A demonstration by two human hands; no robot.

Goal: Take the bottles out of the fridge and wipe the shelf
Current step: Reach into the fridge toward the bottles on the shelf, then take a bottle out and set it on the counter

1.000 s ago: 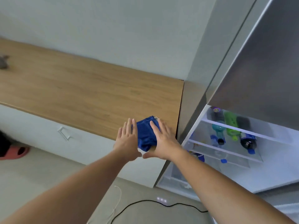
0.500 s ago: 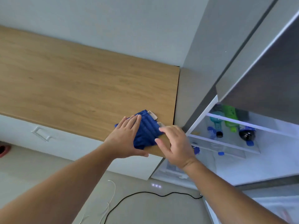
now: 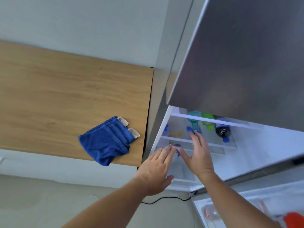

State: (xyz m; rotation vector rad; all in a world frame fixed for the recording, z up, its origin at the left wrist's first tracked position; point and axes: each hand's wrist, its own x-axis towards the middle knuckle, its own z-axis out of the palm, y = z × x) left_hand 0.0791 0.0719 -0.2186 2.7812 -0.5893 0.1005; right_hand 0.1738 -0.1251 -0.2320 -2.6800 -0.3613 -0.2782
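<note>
— Lying where, and pointing which way?

— Lying on the clear glass fridge shelf (image 3: pixel 202 144) under the grey steel upper door (image 3: pixel 238 63): dark cola bottle with blue cap (image 3: pixel 222 132), green plastic bottle (image 3: pixel 208 121), teal plastic bottle (image 3: pixel 194 121). Long axes running front to back, caps facing out toward the camera.

— And reaching in with what?

— Stretching toward the open white fridge compartment (image 3: pixel 263 145) with both hands empty: left hand (image 3: pixel 156 170) spread flat with fingers together, right hand (image 3: pixel 199 155) splayed wide, neither touching a bottle.

— Resting apart from that?

— Sitting crumpled at the front right corner of the light oak countertop (image 3: pixel 65 96): folded blue terry cloth with pale tags (image 3: pixel 107 142), one edge hanging over the lip, well apart from both hands.

— Proving hard to read?

— Blurring behind the fingers: a small blue-labelled item (image 3: pixel 177 152), unidentifiable. Cutting off at the bottom right: a red object (image 3: pixel 294 219). Hiding behind the steel door: the bottles' far ends.
</note>
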